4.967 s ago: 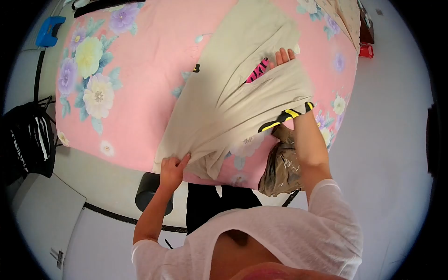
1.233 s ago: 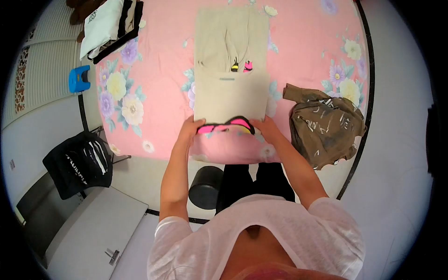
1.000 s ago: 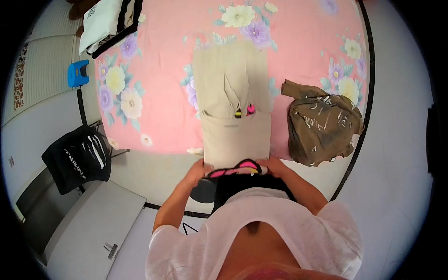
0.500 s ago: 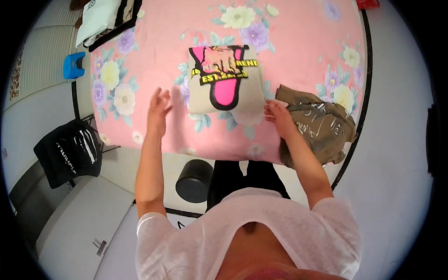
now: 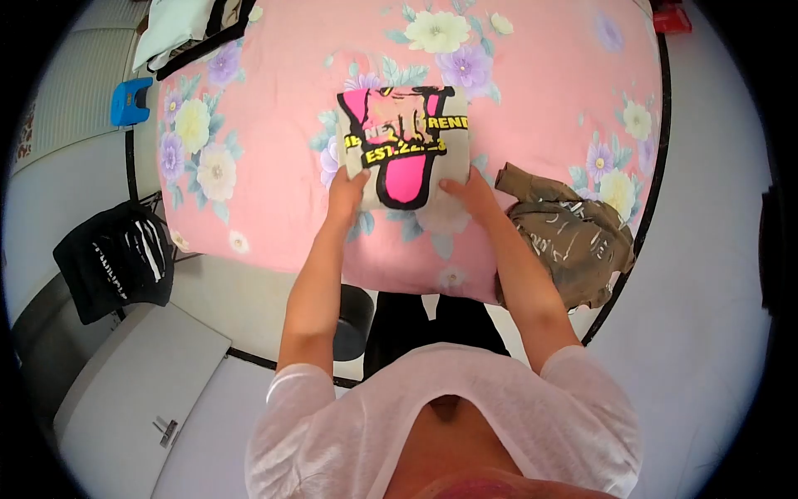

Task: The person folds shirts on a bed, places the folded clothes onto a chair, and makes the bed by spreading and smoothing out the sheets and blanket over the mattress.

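Note:
A folded beige shirt [image 5: 405, 179] with a pink, black and yellow print lies over the flowered pink cloth. At its lower left edge my left hand [image 5: 347, 197] is closed, thumb on top and fingers hidden beneath the fabric. My right hand [image 5: 470, 194] grips the lower right edge the same way. Whether the shirt is lifted off the cloth I cannot tell. To the right of my right forearm, a crumpled brown garment [image 5: 573, 241] with pale markings rests near the table's edge.
The pink flowered cloth [image 5: 274, 158] covers the table. Folded clothes [image 5: 179, 33] sit at its far left corner. Beyond the left edge are a blue plastic stool [image 5: 130, 102] and a black garment [image 5: 116, 262] over a chair. A dark round stool [image 5: 353, 320] stands below the front edge.
Both hands have moved inward from beside the folded shirt and taken hold of its lower left and right edges. The shirt's sides look straighter now.

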`<state>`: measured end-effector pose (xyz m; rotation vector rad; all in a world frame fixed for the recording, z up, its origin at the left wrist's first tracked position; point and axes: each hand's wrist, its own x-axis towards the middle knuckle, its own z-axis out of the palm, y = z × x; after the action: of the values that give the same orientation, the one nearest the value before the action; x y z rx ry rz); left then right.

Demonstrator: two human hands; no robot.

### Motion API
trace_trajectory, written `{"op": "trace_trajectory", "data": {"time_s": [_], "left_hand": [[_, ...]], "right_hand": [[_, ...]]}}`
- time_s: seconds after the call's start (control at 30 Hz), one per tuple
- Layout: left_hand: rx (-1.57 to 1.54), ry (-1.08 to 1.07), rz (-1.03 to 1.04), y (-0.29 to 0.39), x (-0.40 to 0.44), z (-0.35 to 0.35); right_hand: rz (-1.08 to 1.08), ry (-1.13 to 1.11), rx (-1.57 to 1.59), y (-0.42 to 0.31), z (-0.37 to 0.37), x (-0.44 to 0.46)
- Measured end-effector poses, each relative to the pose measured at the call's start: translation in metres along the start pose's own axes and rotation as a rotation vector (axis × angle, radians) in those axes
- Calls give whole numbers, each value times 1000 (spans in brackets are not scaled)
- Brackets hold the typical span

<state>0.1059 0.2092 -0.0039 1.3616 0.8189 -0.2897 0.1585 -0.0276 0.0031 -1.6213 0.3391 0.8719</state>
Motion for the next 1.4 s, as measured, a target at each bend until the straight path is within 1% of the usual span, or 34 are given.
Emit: {"op": "trace_trajectory", "data": {"time_s": [0.03,0.1,0.13,0.17,0.2,0.23,0.27,0.3,0.33,0.37,0.4,0.47,0.5,0.53,0.6,0.63,0.7,0.77,0.8,0.83,0.87,0.93,0.97,1.0,1.03,1.07,1.1,1.13,1.2,1.23,1.27,1.33,1.37,1.4], "left_hand": [[-2,2,4,-6,-8,-1],[-44,83,-60,-24,-18,-12],[-41,81,-67,-37,-16,-22],[122,167,-98,-49,-7,-35],[283,256,-125,-41,-3,-35],[142,299,-55,-36,-1,-34],[139,302,-61,-34,0,-29],[-22,171,-166,-16,-4,-16],[-185,38,-259,-4,-2,-10],[-175,-104,-265,-24,17,-17],[-182,-157,-342,-9,11,-12],[-560,-401,-570,18,-6,-8],[-540,-403,-567,26,-15,-9],[-520,-397,-545,34,-23,-12],[-529,-283,-414,31,-35,-20],[-600,-255,-413,33,-45,-24],[-676,-224,-380,35,-62,-45],[-802,-117,-280,35,-68,-64],[-806,-116,-264,48,-68,-73],[-762,-5,-160,71,-74,-80],[-713,106,-55,93,-76,-89],[-570,236,102,144,-65,-111],[-527,293,132,166,-52,-126],[-510,286,187,180,-30,-148],[-467,286,306,208,-19,-163],[-461,332,373,244,-15,-171],[-551,288,445,274,-5,-183],[-565,322,566,303,2,-192],[-753,46,723,356,23,-209],[-767,-95,794,378,34,-217],[-778,-242,870,396,49,-225],[-872,-253,938,423,90,-232],[-864,-105,955,429,118,-237],[-879,25,958,429,147,-240]], "right_hand": [[-5,-2,-2,2,-2,-2],[131,60,11,9,-4,-9],[138,62,13,16,-4,-14],[131,75,-52,22,-4,-11],[119,88,-118,24,-4,-6],[117,86,-119,27,-3,-4],[62,75,-96,33,-2,-6],[4,62,-74,35,0,-9],[-2,58,-77,35,3,-10],[32,36,-17,31,5,-11],[64,13,42,26,7,-11],[45,-43,30,4,-1,-22],[40,-102,21,-8,-3,-28],[58,-108,77,-13,-5,-32],[48,-136,180,-23,-5,-37],[38,-147,234,-26,-3,-40],[152,-195,577,-31,9,-34],[141,-232,616,-26,32,-12],[153,-246,664,-26,43,-2],[262,-168,502,-37,59,4],[250,-177,499,-35,75,21],[377,-255,377,-24,111,63],[338,-267,420,-31,133,74],[332,-276,422,-33,147,88],[367,-254,388,-32,159,103],[404,-231,353,-32,169,116],[418,-82,404,-38,174,119],[423,-88,405,-43,180,122],[454,24,353,-49,185,124],[468,87,325,-48,184,124],[469,93,322,-47,183,126],[532,84,366,-44,183,135],[527,79,363,-40,181,140],[546,1,424,-33,175,143]]}}
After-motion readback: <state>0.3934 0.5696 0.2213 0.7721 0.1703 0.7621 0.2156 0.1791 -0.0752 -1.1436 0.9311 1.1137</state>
